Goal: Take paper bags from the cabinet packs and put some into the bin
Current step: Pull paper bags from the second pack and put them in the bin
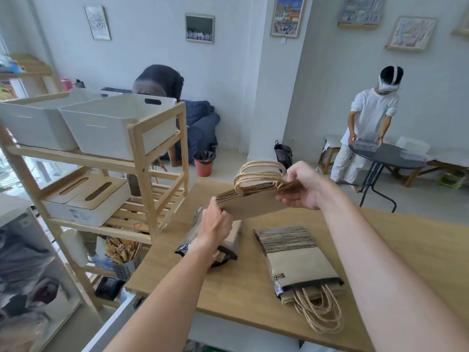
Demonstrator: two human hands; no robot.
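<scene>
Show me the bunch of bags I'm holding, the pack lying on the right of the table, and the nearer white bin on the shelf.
held paper bags [251, 207], head view, flat brown side.
right pack [299, 260], head view, middle of wrapper.
nearer white bin [106, 130], head view, front wall.

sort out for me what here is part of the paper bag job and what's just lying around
Job: stack of paper bags in left hand and right hand; two packs on the table; white bins.

Lying about: tissue boxes, utensil holder, red pot.
</scene>
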